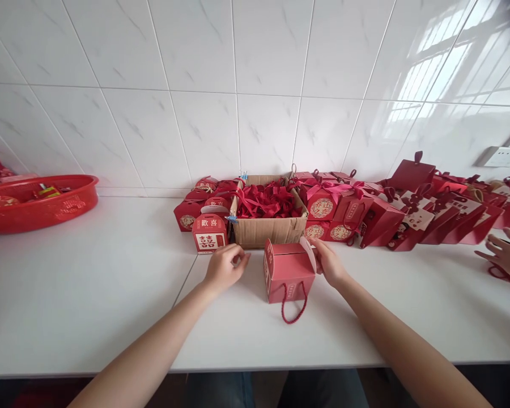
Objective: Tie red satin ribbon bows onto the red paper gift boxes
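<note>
A red gift box (291, 269) with a curved lid and a dark red rope handle stands on the white table in front of me. At its right end a pale side flap sticks up, and my right hand (330, 265) has its fingers closed at that flap. To the left of the box, apart from it, is my left hand (226, 266), its fingers curled in with nothing visible between them. Right behind the box is an open cardboard carton (268, 231) filled with dark red ribbons (266, 199).
Finished-looking red boxes (210, 233) stand left of the carton. Stacked boxes with gold emblems (322, 207) and a long row of red gift bags (412, 218) line the right. A red plastic basket (63, 198) sits far left. Another person's hand (508, 255) reaches in at right.
</note>
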A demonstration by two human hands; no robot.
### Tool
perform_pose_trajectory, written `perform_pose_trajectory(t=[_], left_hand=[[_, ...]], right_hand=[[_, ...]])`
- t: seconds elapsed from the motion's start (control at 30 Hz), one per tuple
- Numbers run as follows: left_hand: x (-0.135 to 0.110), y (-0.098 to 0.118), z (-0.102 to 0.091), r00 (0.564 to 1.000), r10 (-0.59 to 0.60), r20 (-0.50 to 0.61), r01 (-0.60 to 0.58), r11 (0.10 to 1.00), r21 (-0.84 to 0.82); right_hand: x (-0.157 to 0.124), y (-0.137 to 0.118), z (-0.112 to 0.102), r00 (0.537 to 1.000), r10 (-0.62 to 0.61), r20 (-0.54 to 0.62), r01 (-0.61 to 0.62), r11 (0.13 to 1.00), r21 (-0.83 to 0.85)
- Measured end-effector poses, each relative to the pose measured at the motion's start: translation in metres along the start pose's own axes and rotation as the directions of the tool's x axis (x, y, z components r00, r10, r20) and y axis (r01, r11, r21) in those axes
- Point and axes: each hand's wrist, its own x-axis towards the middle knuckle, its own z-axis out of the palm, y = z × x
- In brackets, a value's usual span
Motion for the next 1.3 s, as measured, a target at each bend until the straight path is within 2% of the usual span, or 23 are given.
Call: perform_pose_trajectory(t=[0.07,0.17,0.27,0.33,0.37,0.43,0.57,0.63,0.7,0.8,0.9,1.0,1.17,1.3], left_hand=[[0.001,-0.004,-0.003,1.000,-0.017,0.006,0.017,1.000,-0.008],[-0.003,0.002,-0.004,0.985,0.080,0.150,-0.071,0.995,-0.066],[-0.009,0.014,0.005,0.914,0.234,0.331,-0.191,0.969,-0.158],[-0.011,0.019,0.012,0.872,0.271,0.408,-0.209,0.959,-0.191],[-0.012,0.019,0.015,0.866,0.264,0.425,-0.199,0.961,-0.191],[-0.011,0.015,0.018,0.885,0.217,0.411,-0.162,0.973,-0.165],[-0.006,-0.003,0.015,0.960,0.054,0.273,-0.033,0.996,-0.083],[-0.004,-0.009,0.011,0.978,-0.016,0.206,0.030,0.998,-0.061],[-0.003,-0.010,0.008,0.983,-0.032,0.182,0.046,0.997,-0.070],[-0.005,-0.002,0.005,0.969,0.059,0.241,-0.026,0.990,-0.136],[-0.009,0.010,0.004,0.925,0.205,0.321,-0.131,0.962,-0.238],[-0.011,0.017,0.005,0.903,0.288,0.319,-0.205,0.941,-0.269],[-0.010,0.021,0.005,0.913,0.283,0.295,-0.242,0.956,-0.168],[-0.009,0.024,0.003,0.928,0.265,0.262,-0.249,0.964,-0.093]], right_hand=[[0.002,0.000,-0.002,1.000,-0.014,-0.009,0.014,1.000,0.007],[0.002,-0.001,-0.003,1.000,-0.025,0.011,0.025,0.999,0.027],[-0.001,-0.003,0.001,0.997,0.000,0.078,-0.002,1.000,0.025],[-0.004,-0.005,0.004,0.992,0.022,0.126,-0.025,1.000,0.015],[-0.004,-0.005,0.004,0.990,0.030,0.139,-0.031,0.999,0.010],[-0.003,-0.004,0.004,0.991,0.031,0.133,-0.032,0.999,0.006],[0.003,0.000,-0.003,1.000,-0.005,0.027,0.005,1.000,0.001],[0.005,0.002,-0.005,1.000,-0.017,-0.009,0.017,1.000,0.006],[0.006,0.001,-0.005,1.000,-0.013,-0.010,0.013,1.000,0.025],[0.002,-0.002,-0.002,0.999,0.007,0.054,-0.010,0.998,0.060],[-0.003,-0.008,0.002,0.987,0.038,0.158,-0.049,0.996,0.072],[-0.007,-0.011,0.004,0.970,0.065,0.234,-0.082,0.995,0.060],[-0.009,-0.012,0.005,0.952,0.083,0.295,-0.101,0.994,0.046],[-0.008,-0.011,0.003,0.954,0.059,0.295,-0.068,0.998,0.017]])
